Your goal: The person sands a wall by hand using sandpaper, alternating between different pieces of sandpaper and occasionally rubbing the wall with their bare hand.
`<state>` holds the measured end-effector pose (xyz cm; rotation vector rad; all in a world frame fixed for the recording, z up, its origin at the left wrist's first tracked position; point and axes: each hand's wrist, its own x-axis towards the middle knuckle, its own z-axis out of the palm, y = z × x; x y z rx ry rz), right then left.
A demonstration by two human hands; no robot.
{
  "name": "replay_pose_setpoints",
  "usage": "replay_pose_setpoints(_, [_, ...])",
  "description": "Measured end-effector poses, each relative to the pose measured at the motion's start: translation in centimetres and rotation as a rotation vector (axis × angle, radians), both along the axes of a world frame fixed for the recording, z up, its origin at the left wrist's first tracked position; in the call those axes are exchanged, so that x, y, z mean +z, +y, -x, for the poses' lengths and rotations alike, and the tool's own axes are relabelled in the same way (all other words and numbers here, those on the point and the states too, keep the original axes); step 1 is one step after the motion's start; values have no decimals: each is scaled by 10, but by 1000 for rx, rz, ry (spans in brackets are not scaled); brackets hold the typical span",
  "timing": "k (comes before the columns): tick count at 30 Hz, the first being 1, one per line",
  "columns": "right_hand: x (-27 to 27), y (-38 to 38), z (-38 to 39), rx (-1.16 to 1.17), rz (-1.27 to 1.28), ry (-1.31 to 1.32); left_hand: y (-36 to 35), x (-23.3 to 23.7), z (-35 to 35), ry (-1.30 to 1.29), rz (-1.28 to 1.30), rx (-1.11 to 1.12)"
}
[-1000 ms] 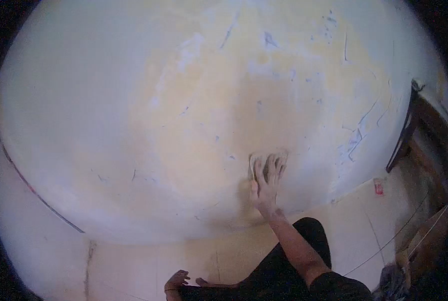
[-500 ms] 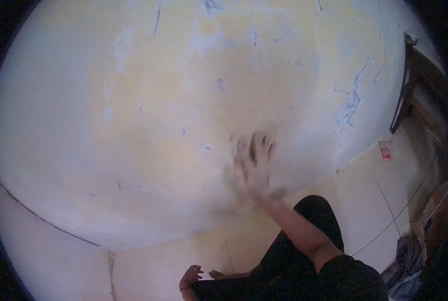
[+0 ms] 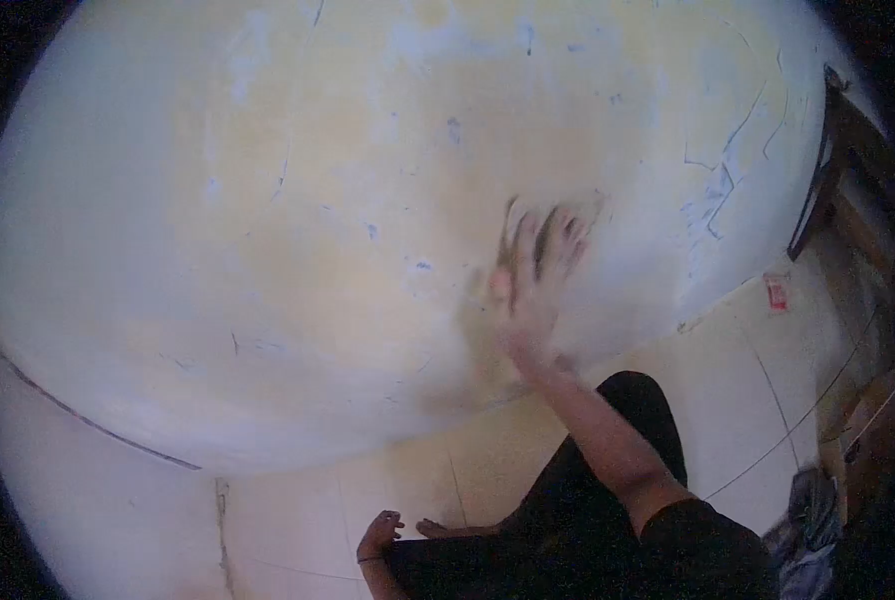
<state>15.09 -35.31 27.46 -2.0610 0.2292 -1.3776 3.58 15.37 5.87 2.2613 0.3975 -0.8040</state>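
My right hand [image 3: 535, 290] is pressed against the wall [image 3: 307, 130], its fingers spread upward over a thin pale sheet of sandpaper [image 3: 591, 205]. Only the sheet's edges and corners show past the fingers, and motion blurs them a little. The wall is patchy yellow and white, with bluish chips and cracks. Low on the left, my left hand [image 3: 380, 533] rests beside my bent leg in dark trousers, its fingers loosely curled and apart. Nothing shows in it.
Pale floor tiles [image 3: 307, 520] meet the wall's lower edge. A small red and white packet [image 3: 775, 293] lies on the floor at right. Dark wooden furniture [image 3: 847, 180] stands at the right edge, with a crumpled grey cloth or bag [image 3: 807, 530] below it.
My right hand has moved up and slightly right along the wall with the sandpaper. My left hand stays by my leg. The view has shifted slightly.
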Motion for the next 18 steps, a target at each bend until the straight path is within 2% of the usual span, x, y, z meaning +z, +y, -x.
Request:
replay_pose_setpoints(3, [-55,45,0,71,140,170,3,-15,-11,1,7,-59])
replay_pose_setpoints(4, [-64,54,3,117,154,185,-13,1,-13,94,-18,62])
replay_pose_setpoints(5, [-71,65,3,161,151,199,-19,13,-13,57,-5,57])
replay_pose_setpoints(8, [3,22,7,53,76,3,-23,26,0,-75,26,35])
replay_pose_setpoints(11, [-5,17,-13,-74,64,-27,-4,2,1,-73,-41,-66])
replay_pose_setpoints(12, [-33,26,-16,-20,157,21,-3,-4,-6,62,-87,-5])
replay_pose_setpoints(14, [-99,56,-17,86,327,111,-19,3,-10,62,-27,-21])
replay_pose_setpoints(17, [-58,57,-2,130,269,253,-20,10,-15,-13,-4,12])
replay_pose_setpoints(18, [-31,48,3,104,203,171,-16,10,-9,-46,1,39])
